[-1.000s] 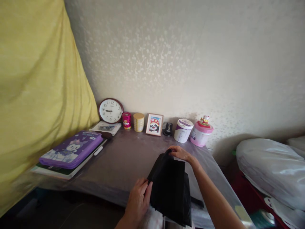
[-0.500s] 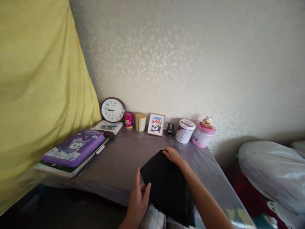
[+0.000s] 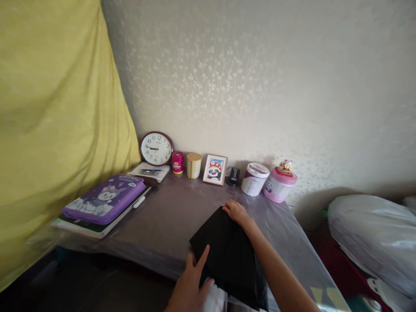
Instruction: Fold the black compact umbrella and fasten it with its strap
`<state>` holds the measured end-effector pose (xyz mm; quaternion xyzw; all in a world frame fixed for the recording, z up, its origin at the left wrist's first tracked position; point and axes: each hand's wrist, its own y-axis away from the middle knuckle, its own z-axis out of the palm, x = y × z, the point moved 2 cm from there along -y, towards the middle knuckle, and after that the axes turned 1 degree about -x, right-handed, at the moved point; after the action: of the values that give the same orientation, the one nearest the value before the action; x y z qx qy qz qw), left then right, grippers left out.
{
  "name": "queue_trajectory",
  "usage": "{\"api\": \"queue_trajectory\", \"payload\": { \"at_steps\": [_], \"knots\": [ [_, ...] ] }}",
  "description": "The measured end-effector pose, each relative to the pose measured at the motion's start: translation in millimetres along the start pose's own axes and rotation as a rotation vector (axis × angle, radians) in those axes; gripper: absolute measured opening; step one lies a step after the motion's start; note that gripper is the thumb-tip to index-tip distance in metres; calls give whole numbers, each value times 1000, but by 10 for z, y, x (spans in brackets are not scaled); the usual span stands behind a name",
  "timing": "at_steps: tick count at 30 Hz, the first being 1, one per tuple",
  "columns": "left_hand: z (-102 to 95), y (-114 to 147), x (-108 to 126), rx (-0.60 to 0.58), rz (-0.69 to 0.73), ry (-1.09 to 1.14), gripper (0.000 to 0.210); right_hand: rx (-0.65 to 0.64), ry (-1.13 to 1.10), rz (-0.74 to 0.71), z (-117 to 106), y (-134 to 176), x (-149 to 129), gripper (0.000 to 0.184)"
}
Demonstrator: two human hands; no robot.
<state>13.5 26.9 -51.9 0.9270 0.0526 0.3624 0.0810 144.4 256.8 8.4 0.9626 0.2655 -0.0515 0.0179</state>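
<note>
A pale wall with a white leafy print (image 3: 292, 86) fills most of the upper frame. A yellow cloth curtain (image 3: 58, 108) hangs down the left side. Below spreads a purple-grey tabletop (image 3: 169, 216) under clear plastic. A bulky whitish plastic bundle (image 3: 373, 234) sits at the lower right.

The limp black bag-like sheet (image 3: 227, 255) lies slanted at the lower centre, its lower part over the tabletop's near edge. At the left of the frame, a flat purple case with a cartoon figure (image 3: 104, 199) rests on a green and white book (image 3: 97, 233).

The left hand (image 3: 191, 279), at the bottom centre, is loosely open, fingers spread, the forefinger over the sheet's left edge; whether it grips anything I cannot tell. The right hand (image 3: 236, 212), just right of centre, has its fingers closed on the sheet's upper corner.

Along the wall, left to right, stand a round dark-red-rimmed clock (image 3: 157, 148), a magenta tin (image 3: 177, 162), a yellow-lidded canister (image 3: 194, 165), a framed panda picture (image 3: 215, 170), a white and purple canister (image 3: 255, 179) and a pink-lidded tub (image 3: 279, 188). Smallest is the white, red and gold figurine (image 3: 285, 168) on that tub.
</note>
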Motion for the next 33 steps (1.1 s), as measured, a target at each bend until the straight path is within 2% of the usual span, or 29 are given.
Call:
{"api": "queue_trajectory", "payload": {
  "at_steps": [5,7,12,13,15,18,20,23,26,30,33],
  "knots": [
    [29,20,95,-113,13,-102,69,10,41,15,-10,25,-10,23],
    [18,32,167,-147,-31,-182,67,26,56,31,-21,35,-2,21],
    [-17,35,263,-187,-92,-252,64,152,86,58,-192,204,-69,23],
    [-13,30,260,-187,-90,-255,64,190,71,17,-233,272,-112,24],
    [6,21,238,-184,-90,-261,64,212,4,-155,-268,425,-225,26],
    [46,19,212,-167,-88,-270,63,76,-86,-458,-168,616,-370,25],
    [63,29,215,-155,-96,-281,63,13,-71,-511,-53,653,-387,25],
    [62,53,251,-145,-109,-313,62,2,-2,-394,73,548,-308,29],
    [43,70,297,-138,-98,-354,61,-48,52,-260,102,368,-186,29],
    [47,76,312,-117,-93,-410,61,-97,83,-111,27,212,-15,31],
    [71,78,295,-94,-85,-422,61,-30,100,-11,-93,220,62,33]
  ]
}}
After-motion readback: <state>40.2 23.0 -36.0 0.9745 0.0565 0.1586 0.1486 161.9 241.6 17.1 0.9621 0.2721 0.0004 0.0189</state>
